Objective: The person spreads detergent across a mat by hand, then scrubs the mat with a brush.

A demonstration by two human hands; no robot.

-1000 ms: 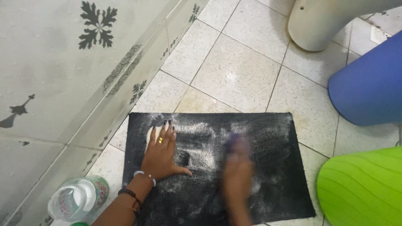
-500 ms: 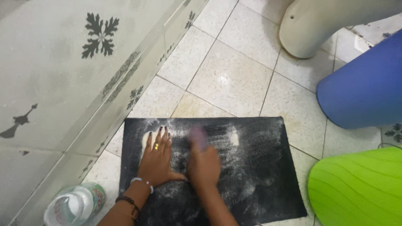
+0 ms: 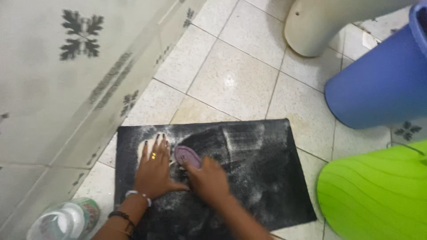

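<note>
At the bottom of the frame my left hand [image 3: 153,173] lies flat, fingers spread, on the black mat [image 3: 262,178]. Just right of it my right hand [image 3: 208,182] is clamped on a purple brush [image 3: 187,155], bristles on the mat. Beyond: blue bucket [image 3: 378,84], upper right.

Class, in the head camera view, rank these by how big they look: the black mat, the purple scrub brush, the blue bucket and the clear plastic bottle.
1. black mat
2. blue bucket, partly cut off by the frame
3. clear plastic bottle, also cut off
4. purple scrub brush, partly hidden under the right hand
</note>
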